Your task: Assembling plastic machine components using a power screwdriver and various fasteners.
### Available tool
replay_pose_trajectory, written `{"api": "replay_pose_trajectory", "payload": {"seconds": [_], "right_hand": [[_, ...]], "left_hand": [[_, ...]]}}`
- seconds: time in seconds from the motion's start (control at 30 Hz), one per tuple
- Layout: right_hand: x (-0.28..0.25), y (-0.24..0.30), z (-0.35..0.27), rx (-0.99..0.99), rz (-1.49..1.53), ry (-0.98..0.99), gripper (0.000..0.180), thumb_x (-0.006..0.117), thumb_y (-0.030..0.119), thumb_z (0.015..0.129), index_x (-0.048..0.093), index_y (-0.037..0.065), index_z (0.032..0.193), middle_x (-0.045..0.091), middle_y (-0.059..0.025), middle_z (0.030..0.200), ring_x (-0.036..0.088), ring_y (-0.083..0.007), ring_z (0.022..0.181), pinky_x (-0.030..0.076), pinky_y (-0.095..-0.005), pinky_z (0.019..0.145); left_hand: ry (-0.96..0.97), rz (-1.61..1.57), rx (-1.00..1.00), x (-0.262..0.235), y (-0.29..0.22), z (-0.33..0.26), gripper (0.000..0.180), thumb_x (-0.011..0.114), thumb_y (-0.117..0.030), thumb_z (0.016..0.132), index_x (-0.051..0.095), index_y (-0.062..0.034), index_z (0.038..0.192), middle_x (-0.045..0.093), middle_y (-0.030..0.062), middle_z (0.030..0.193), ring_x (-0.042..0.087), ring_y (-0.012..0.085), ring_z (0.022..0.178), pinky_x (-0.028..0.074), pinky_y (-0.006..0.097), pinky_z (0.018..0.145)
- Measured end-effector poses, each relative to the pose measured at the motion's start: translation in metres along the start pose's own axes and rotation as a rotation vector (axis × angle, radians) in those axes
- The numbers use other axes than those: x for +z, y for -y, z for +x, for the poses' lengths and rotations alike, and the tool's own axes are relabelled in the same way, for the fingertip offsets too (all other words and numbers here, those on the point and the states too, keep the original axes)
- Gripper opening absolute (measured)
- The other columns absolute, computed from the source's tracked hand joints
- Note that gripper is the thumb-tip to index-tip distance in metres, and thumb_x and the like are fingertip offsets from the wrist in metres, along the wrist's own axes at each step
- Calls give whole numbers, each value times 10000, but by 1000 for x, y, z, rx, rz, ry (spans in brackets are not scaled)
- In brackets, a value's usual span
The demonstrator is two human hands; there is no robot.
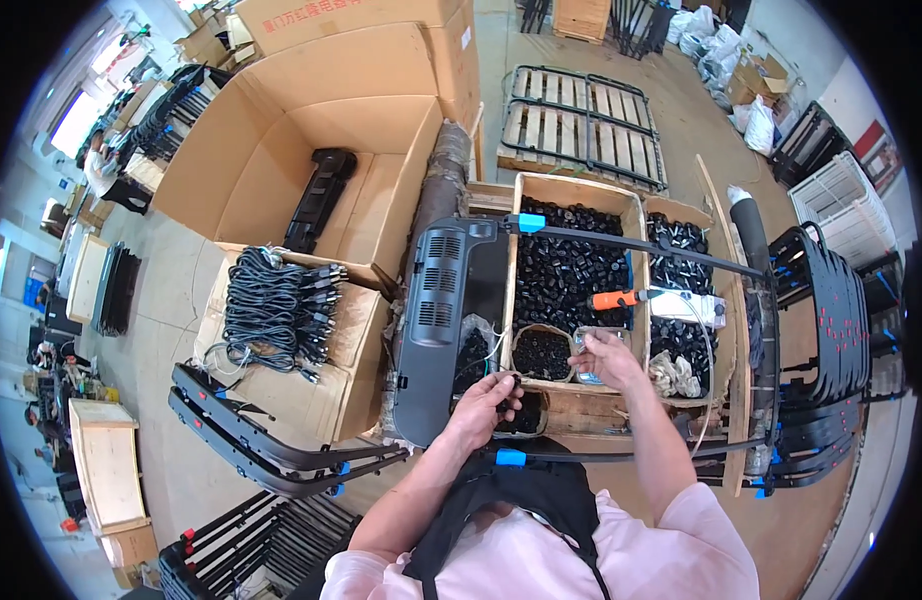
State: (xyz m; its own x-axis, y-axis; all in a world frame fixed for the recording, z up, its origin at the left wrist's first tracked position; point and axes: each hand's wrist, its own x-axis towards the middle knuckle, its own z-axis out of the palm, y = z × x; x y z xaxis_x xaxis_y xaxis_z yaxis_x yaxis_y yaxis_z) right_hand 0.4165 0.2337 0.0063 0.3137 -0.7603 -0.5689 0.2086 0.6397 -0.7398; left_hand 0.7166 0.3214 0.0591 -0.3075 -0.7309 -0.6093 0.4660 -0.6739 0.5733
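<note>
My left hand (484, 408) is closed, with a small black piece (514, 381) at its fingertips; its exact kind is too small to tell. My right hand (607, 360) has its fingers drawn together beside a small clear container (587, 377), and whatever they pinch cannot be made out. Around both hands lies a black tubular frame (631, 243) with blue clips on its bars. A long black vented plastic housing (440, 300) forms its left end. Within the frame, a wooden bin (511, 255) holds many black plastic parts, and a smaller tub of tiny black pieces (541, 355) sits nearest my hands.
An orange power screwdriver (615, 299) lies over the bins, near crumpled gloves (675, 374). Bundled black cables (281, 310) rest on a carton at left, before a big open cardboard box (231, 160). Frames (821, 320) stack at right; a pallet (581, 125) lies beyond.
</note>
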Motion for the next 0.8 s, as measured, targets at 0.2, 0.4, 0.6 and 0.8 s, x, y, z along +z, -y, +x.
{"api": "replay_pose_trajectory", "payload": {"seconds": [0.2, 0.4, 0.6, 0.8], "right_hand": [[78, -3, -1, -54, 101, 193, 231, 613, 314, 1042, 609, 86, 1013, 671, -55, 897, 668, -204, 792, 518, -336, 680], [145, 24, -16, -465, -963, 29, 331, 594, 309, 1007, 619, -17, 1059, 683, -205, 875, 691, -358, 841, 526, -465, 778], [169, 25, -20, -489, -1070, 90, 313, 584, 302, 1005, 628, -5, 1049, 706, -238, 900, 692, -433, 886, 529, -497, 784], [190, 17, -23, -494, -1187, 206, 257, 588, 282, 998, 642, 31, 1015, 707, -206, 933, 701, -393, 914, 541, -474, 782]], "left_hand": [[7, 8, 5, -2, -6, -7, 235, 590, -300, 1076, 637, -101, 1191, 681, 9, 953, 611, 102, 786, 490, 250, 658], [24, 55, 49, -19, -11, -16, 240, 540, -325, 1097, 607, -105, 1168, 685, 10, 941, 605, 88, 752, 490, 236, 634], [29, 47, 83, -32, -11, -27, 280, 539, -342, 1097, 649, -86, 1119, 732, 34, 958, 591, 78, 700, 470, 235, 600], [9, 30, 68, -39, -12, -37, 309, 539, -345, 1095, 679, -72, 1131, 766, 82, 1033, 601, 85, 702, 472, 244, 590]]}}
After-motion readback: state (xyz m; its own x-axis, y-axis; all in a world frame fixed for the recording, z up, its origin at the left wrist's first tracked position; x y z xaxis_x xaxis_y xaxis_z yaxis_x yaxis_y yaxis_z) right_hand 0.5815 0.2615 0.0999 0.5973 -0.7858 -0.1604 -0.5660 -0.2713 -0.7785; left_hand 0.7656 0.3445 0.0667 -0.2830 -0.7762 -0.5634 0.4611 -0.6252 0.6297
